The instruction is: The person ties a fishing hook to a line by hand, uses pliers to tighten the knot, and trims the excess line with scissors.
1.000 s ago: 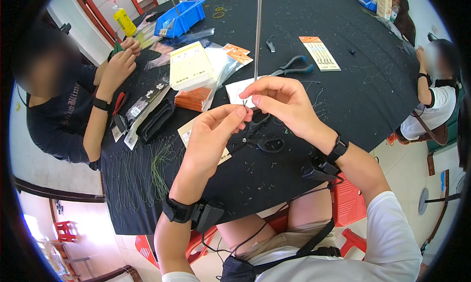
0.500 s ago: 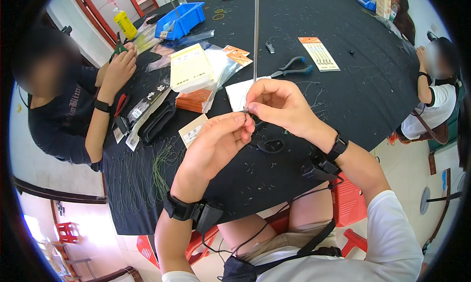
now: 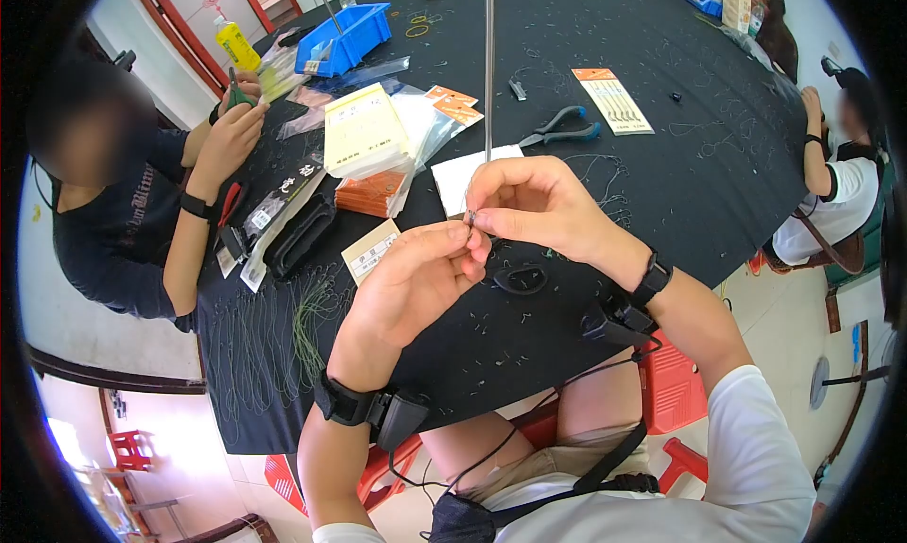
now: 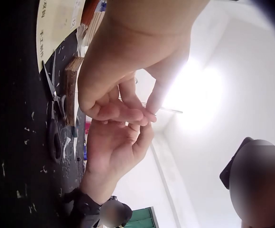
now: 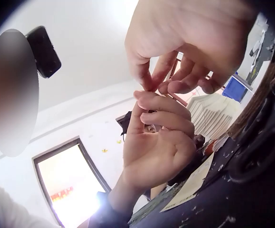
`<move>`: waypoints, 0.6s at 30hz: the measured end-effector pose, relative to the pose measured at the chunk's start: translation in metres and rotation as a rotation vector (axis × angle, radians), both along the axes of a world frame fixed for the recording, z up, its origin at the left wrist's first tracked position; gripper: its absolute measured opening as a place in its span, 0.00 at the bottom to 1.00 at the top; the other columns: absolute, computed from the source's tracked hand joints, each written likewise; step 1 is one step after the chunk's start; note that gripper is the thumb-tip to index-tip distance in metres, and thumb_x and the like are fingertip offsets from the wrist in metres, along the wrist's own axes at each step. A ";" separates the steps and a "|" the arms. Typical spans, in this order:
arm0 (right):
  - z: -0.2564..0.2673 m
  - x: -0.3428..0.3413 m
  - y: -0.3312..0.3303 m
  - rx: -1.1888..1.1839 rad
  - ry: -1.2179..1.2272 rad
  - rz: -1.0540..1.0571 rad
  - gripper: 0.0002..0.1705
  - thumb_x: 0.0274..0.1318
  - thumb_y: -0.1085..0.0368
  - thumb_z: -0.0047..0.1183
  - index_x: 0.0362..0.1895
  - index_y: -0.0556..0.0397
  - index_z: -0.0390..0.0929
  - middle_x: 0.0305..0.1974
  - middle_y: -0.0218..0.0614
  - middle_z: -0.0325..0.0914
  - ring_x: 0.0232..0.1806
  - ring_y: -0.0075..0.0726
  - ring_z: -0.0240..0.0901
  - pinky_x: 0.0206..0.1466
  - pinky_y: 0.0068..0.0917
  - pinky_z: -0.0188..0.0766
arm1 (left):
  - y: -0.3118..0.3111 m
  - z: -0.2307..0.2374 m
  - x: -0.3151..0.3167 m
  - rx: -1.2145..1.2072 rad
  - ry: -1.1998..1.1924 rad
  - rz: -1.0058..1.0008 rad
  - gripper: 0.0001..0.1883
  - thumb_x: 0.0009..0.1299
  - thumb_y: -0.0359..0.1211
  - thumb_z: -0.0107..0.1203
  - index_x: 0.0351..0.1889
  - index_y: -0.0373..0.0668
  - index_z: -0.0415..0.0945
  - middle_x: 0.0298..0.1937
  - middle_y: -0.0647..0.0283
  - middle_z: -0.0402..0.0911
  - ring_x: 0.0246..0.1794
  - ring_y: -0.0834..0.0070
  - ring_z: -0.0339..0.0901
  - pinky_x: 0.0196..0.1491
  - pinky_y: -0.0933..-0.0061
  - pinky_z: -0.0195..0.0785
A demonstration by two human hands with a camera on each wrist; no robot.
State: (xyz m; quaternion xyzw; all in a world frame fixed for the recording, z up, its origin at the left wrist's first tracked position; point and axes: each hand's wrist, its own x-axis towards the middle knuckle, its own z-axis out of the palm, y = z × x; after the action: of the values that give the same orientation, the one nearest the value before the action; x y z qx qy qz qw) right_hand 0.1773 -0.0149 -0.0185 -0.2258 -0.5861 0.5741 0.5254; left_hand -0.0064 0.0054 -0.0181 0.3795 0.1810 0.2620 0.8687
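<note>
Thumb and forefinger of my left hand (image 3: pixel 411 278) pinch a tiny dark piece (image 3: pixel 470 219), too small to identify. My right hand (image 3: pixel 548 207) meets it from the right, with thumb and forefinger pinched at the top of the same piece. In the left wrist view the fingertips of both hands come together, largely covering the piece. Beneath the hands lie black-handled scissors (image 4: pixel 55 137), mostly hidden by my left hand in the head view. A printed beige card (image 3: pixel 370 250) lies beside my left hand. Behind my fingers a white block (image 3: pixel 458 179) carries an upright metal rod (image 3: pixel 488 80).
Left of centre stand a stack of cream cards (image 3: pixel 364 132) and a blue bin (image 3: pixel 345 40). Blue-handled pliers (image 3: pixel 565 132) and a hook card (image 3: pixel 612 101) lie beyond my right hand. Green line (image 3: pixel 307 330) spreads at the near left. Two people sit at the sides.
My right fingertips have come down and closed in on the dark piece at my left fingertips. My left hand has tilted slightly, covering more of the scissors.
</note>
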 end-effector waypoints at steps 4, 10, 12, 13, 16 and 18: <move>-0.001 0.000 -0.001 -0.029 -0.023 0.012 0.04 0.53 0.73 0.51 0.35 0.59 0.73 0.33 0.30 0.72 0.34 0.21 0.73 0.38 0.21 0.70 | 0.000 0.000 -0.001 -0.016 -0.016 -0.025 0.08 0.66 0.36 0.46 0.29 0.42 0.68 0.28 0.69 0.65 0.31 0.80 0.61 0.38 0.78 0.55; 0.001 0.001 -0.003 0.068 -0.247 -0.125 0.03 0.50 0.73 0.50 0.32 0.55 0.72 0.32 0.25 0.70 0.33 0.15 0.67 0.35 0.17 0.61 | -0.001 0.000 0.000 -0.027 0.034 -0.007 0.09 0.65 0.36 0.47 0.28 0.41 0.69 0.28 0.69 0.66 0.31 0.79 0.61 0.39 0.78 0.56; 0.000 0.001 -0.003 0.089 -0.264 -0.149 0.03 0.49 0.73 0.49 0.32 0.54 0.71 0.32 0.24 0.69 0.33 0.14 0.65 0.35 0.16 0.59 | 0.000 -0.001 0.000 -0.010 0.046 -0.010 0.09 0.65 0.36 0.48 0.27 0.41 0.69 0.28 0.68 0.67 0.31 0.79 0.61 0.40 0.78 0.56; 0.000 0.002 -0.002 0.092 -0.274 -0.147 0.03 0.50 0.73 0.50 0.32 0.54 0.72 0.32 0.24 0.70 0.33 0.14 0.65 0.35 0.16 0.60 | 0.000 -0.001 0.000 -0.009 0.046 -0.011 0.09 0.65 0.36 0.48 0.27 0.41 0.69 0.28 0.68 0.67 0.31 0.79 0.61 0.40 0.78 0.56; -0.004 -0.002 0.000 0.088 -0.192 -0.211 0.03 0.52 0.71 0.50 0.33 0.54 0.73 0.31 0.23 0.72 0.32 0.13 0.66 0.35 0.15 0.62 | 0.000 0.001 0.001 0.009 0.073 0.037 0.10 0.64 0.36 0.48 0.27 0.41 0.69 0.28 0.68 0.67 0.30 0.80 0.61 0.39 0.78 0.56; 0.000 -0.003 0.000 0.033 -0.053 -0.290 0.04 0.54 0.71 0.50 0.36 0.55 0.73 0.32 0.24 0.74 0.33 0.14 0.69 0.38 0.16 0.66 | 0.000 0.003 0.000 0.059 0.071 0.078 0.10 0.64 0.36 0.48 0.27 0.40 0.69 0.28 0.66 0.67 0.30 0.80 0.61 0.38 0.78 0.56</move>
State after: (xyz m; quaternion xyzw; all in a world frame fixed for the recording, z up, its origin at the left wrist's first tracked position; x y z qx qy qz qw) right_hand 0.1745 -0.0154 -0.0181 -0.3143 -0.5702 0.4764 0.5908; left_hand -0.0060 0.0050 -0.0152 0.4066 0.2184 0.2871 0.8394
